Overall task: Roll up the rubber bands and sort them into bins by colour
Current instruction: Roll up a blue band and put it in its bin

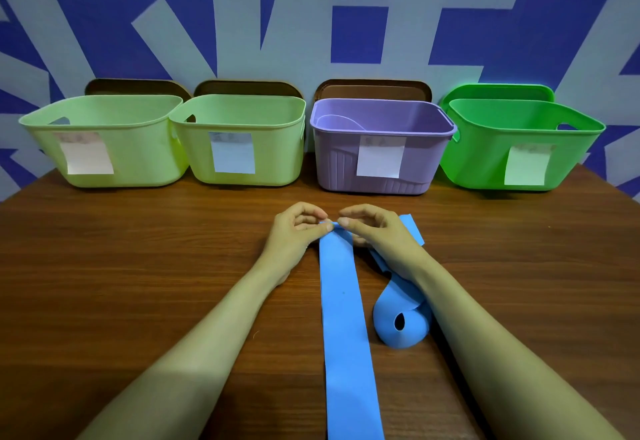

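Our left hand point(298, 231) and right hand point(375, 231) each pinch the far end of the flat blue band point(343, 318), which runs toward us along the wooden table point(138, 283). Just beside it, under our right forearm, the second blue band point(401, 328) lies loosely coiled. Beyond stand the outer pale green bin point(114, 148), the inner pale green bin point(242, 141), the purple bin point(381, 148) and the bright green bin point(519, 148).

Wooden table point(138, 266), wall point(311, 23) painted with blue and grey geometric shapes

Bins point(339, 162) wall the back; left tabletop point(121, 266) seems passable.
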Tool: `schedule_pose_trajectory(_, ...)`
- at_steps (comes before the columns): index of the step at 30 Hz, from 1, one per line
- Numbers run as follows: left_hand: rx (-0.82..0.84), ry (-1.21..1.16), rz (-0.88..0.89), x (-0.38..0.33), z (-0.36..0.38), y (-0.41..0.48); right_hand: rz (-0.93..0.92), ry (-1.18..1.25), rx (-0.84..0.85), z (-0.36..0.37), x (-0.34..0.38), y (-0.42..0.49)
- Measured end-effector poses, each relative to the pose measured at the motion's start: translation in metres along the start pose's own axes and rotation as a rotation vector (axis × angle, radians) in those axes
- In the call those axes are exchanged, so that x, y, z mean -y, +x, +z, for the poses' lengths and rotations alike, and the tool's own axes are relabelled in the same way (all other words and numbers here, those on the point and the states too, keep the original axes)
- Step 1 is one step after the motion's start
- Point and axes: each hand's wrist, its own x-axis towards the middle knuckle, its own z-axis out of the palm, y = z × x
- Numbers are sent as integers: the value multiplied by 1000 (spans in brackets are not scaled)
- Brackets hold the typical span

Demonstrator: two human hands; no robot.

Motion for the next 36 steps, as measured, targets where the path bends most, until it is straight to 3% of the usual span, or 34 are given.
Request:
schedule_pose_trajectory(4, 14, 21, -3, 0, 0, 1, 10, -41, -22, 2, -3, 2)
schedule_pose_trajectory(13, 100, 39, -93, 1, 2, 2, 22, 152, -62, 1, 2, -1)
schedule_pose_trajectory(28, 76, -3, -52, -2, 0, 1, 36, -13, 11, 1, -1, 2)
schedule_pose_trajectory(36, 111, -26, -86, -1, 1, 2, 18, 72, -30, 0, -3, 2)
